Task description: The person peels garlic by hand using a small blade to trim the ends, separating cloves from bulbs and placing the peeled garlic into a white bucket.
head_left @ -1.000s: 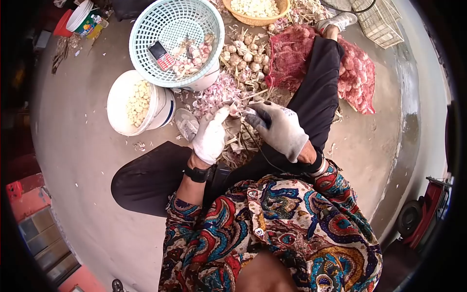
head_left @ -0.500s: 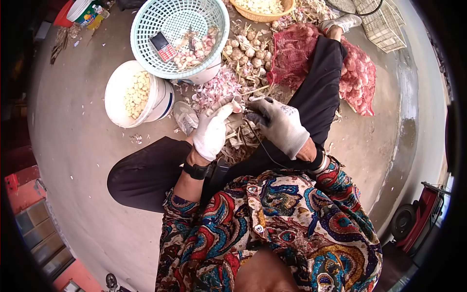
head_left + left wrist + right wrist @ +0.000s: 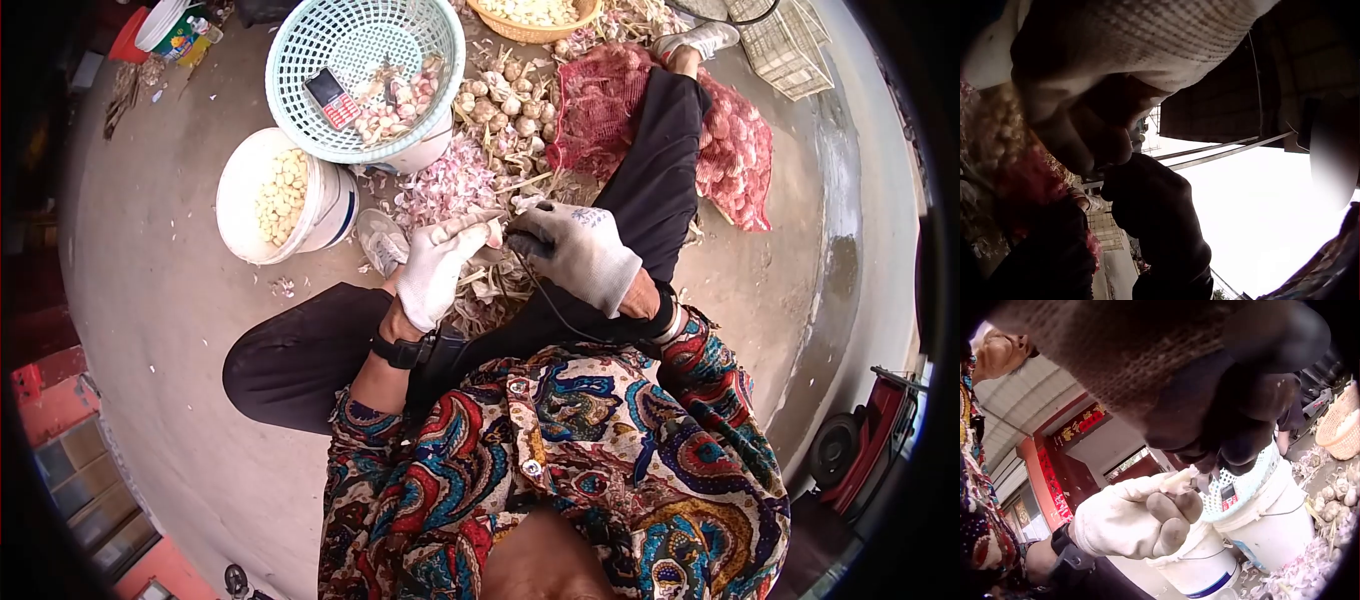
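Observation:
My left hand [image 3: 430, 275], in a white glove, pinches a garlic clove [image 3: 1177, 482] between thumb and fingers. Loose skin shows at the clove's end. Opposite it, my right hand [image 3: 585, 258] wears a pale glove with dark fingertips, its fingers curled close to the clove. A small thin greyish piece [image 3: 1202, 481] shows at those fingertips; I cannot tell what it is. Below both hands lies a heap of pinkish garlic skins [image 3: 450, 185], with whole garlic bulbs [image 3: 510, 105] behind it. In the left wrist view both hands are dark against bright light.
A pale blue basket [image 3: 285, 125] holding a phone [image 3: 333, 98] and unpeeled cloves rests on a bucket. Beside it stands a white bucket [image 3: 240, 205] of peeled cloves. An orange basket [image 3: 540, 35] of cloves, a red net sack [image 3: 735, 160] of garlic and a crate [image 3: 790, 65] lie beyond.
The hands have shifted only slightly. The left fingers have turned around the clove, and the right fingertips now sit a little apart from it in the head view.

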`<state>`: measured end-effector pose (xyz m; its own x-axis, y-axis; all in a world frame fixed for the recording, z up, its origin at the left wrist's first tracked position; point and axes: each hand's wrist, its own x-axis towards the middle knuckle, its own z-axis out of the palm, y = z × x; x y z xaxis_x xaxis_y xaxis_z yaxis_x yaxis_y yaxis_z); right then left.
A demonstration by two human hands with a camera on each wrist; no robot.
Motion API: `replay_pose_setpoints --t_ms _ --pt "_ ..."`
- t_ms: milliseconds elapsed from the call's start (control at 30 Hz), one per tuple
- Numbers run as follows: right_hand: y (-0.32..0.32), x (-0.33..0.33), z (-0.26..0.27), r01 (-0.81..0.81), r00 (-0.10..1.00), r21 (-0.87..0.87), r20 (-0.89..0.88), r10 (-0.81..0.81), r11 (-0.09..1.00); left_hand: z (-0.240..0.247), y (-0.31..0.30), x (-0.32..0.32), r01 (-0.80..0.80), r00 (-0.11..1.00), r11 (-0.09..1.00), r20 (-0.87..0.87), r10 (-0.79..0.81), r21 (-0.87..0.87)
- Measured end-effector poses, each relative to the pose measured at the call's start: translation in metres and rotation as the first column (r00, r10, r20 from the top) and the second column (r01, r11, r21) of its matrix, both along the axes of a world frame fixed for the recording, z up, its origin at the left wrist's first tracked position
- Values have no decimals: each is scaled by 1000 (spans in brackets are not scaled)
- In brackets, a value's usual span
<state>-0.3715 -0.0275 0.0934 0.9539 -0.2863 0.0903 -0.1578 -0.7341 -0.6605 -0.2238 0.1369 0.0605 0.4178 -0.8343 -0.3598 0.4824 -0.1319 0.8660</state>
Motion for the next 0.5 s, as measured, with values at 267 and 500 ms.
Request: replay_pose_setpoints --t_ms 267,500 --pt "-16 -2 1 206 979 140 -35 -203 968 -2 6 3 -110 926 990 -372 68 -93" --pt "8 -3 7 164 986 275 -84 -146 947 -19 6 4 -100 951 982 -305 46 -163"
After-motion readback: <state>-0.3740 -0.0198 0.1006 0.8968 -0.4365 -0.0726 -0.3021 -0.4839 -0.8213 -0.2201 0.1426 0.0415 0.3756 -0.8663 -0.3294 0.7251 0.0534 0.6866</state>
